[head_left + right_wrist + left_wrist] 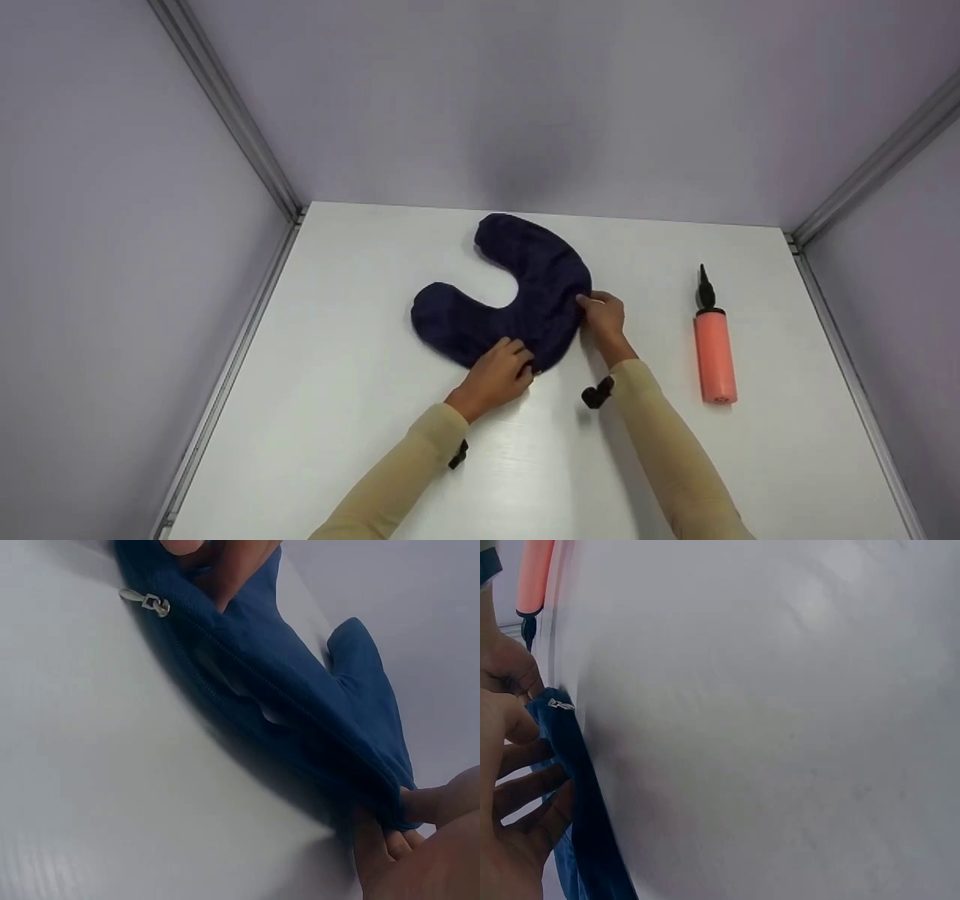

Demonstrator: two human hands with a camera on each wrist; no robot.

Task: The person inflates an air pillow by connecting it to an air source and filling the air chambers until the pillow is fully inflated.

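A flat, dark navy U-shaped pillow cover (525,292) lies on the white table (360,337). My left hand (525,358) grips its near edge, fingers curled on the fabric beside a small silver zipper pull (146,601). My right hand (589,304) pinches the cover's right edge. In the right wrist view the right hand (409,840) holds the fabric at the bottom right, and the left hand's fingers (225,570) show at the top. In the left wrist view the left hand (517,765) lies against the cover (585,825), with the zipper pull (559,703) by its thumb.
An orange hand pump (712,356) with a black nozzle lies to the right of the cover, nozzle pointing away from me; it also shows in the left wrist view as the pump (536,574). Pale walls with metal corner posts (225,105) enclose the table on three sides.
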